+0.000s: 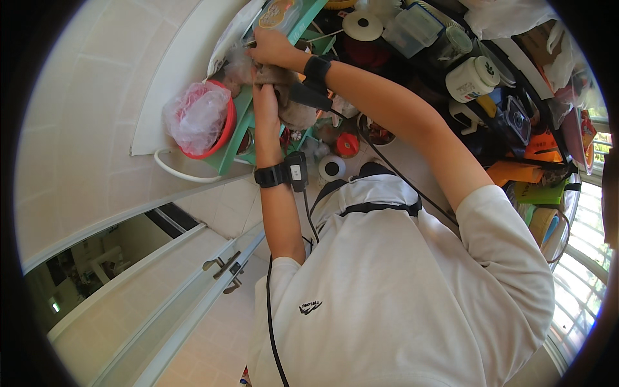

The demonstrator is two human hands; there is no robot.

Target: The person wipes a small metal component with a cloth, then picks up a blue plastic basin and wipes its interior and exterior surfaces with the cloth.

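Note:
My left hand point(266, 99) reaches up to a green shelf rack point(231, 147). Its fingers are partly hidden by a soft brownish-grey bundle point(297, 113), which it touches; whether it grips the bundle I cannot tell. Just beyond it, my right hand point(273, 47) has its fingers curled at the edge of a crumpled clear plastic bag point(238, 63), beside the bundle. Near my left hand, a red basin point(231, 116) on the rack holds crumpled, clear pinkish plastic bags point(198, 116). A clear plastic container point(280, 14) with a yellow label lies past my right hand.
On the right, a dark counter carries a white jar point(471, 80), a lidded clear box point(413, 30) and an orange folder point(515, 171). Black cables point(391, 157) run from both wrist devices. A red-lidded jar point(347, 145) stands near my feet. A sliding door frame point(203, 300) is at lower left.

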